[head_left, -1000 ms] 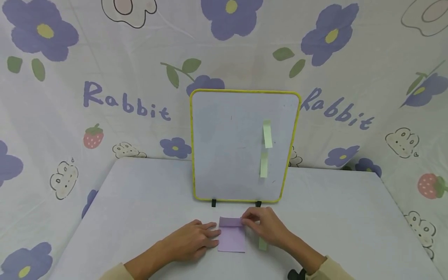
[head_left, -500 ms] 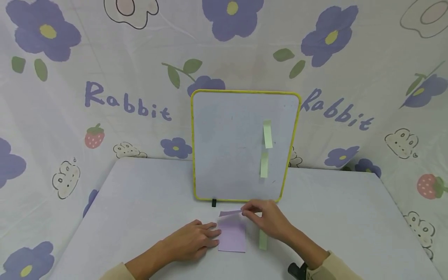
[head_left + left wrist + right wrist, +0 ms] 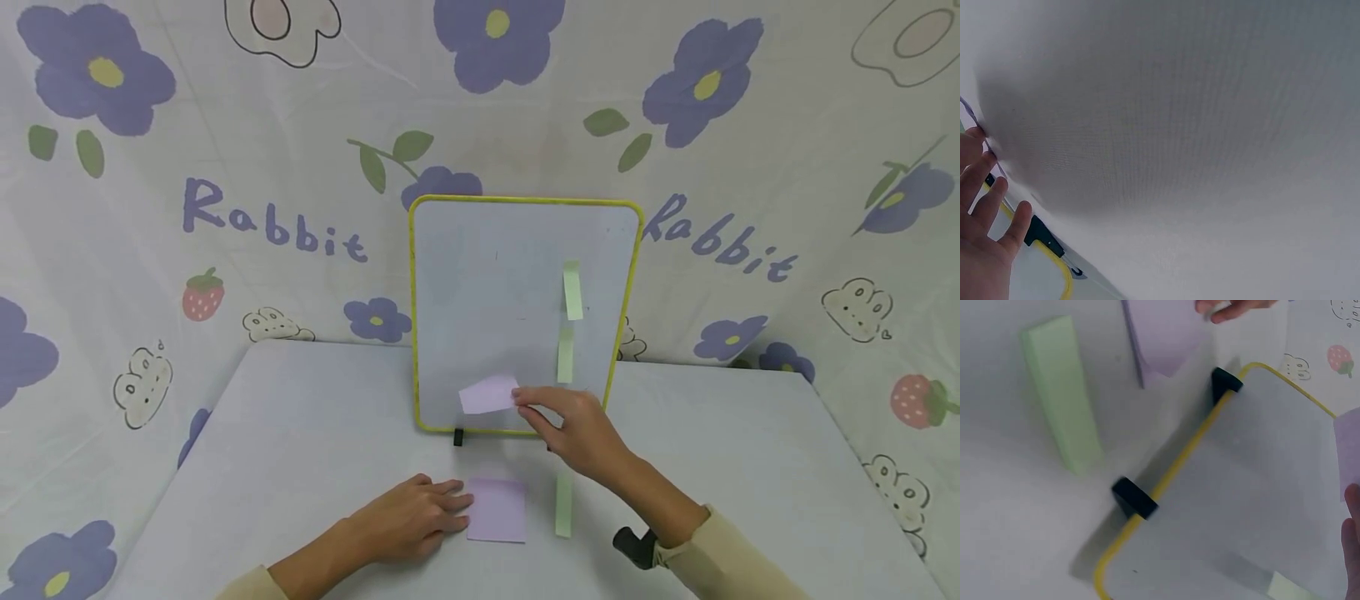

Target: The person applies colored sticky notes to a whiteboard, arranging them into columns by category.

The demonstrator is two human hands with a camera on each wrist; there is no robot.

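Between thumb and fingers my right hand (image 3: 581,429) pinches the right end of a single light-purple sticky note (image 3: 487,395), raised in front of the lower whiteboard (image 3: 487,300). The right wrist view catches that note (image 3: 1349,453) at its right edge. Below it, a square purple sticky-note pad (image 3: 497,510) lies flat on the table. My left hand (image 3: 416,521) rests on the table with extended fingers at the pad's left edge; the left wrist view shows these fingers (image 3: 988,206) spread. A narrow green sticky-note pad (image 3: 563,504) lies to the right of the purple one.
The yellow-framed whiteboard stands upright on black feet (image 3: 458,437). Two narrow green notes, an upper note (image 3: 573,290) and a lower note (image 3: 566,354), are stuck on its right side. Behind the white table (image 3: 315,400) hangs a patterned cloth (image 3: 285,125). A black device (image 3: 636,547) sits at my right wrist.
My right hand has peeled the top purple note off the pad and lifted it up and forward to the whiteboard's lower part. The left hand has stayed at the pad.
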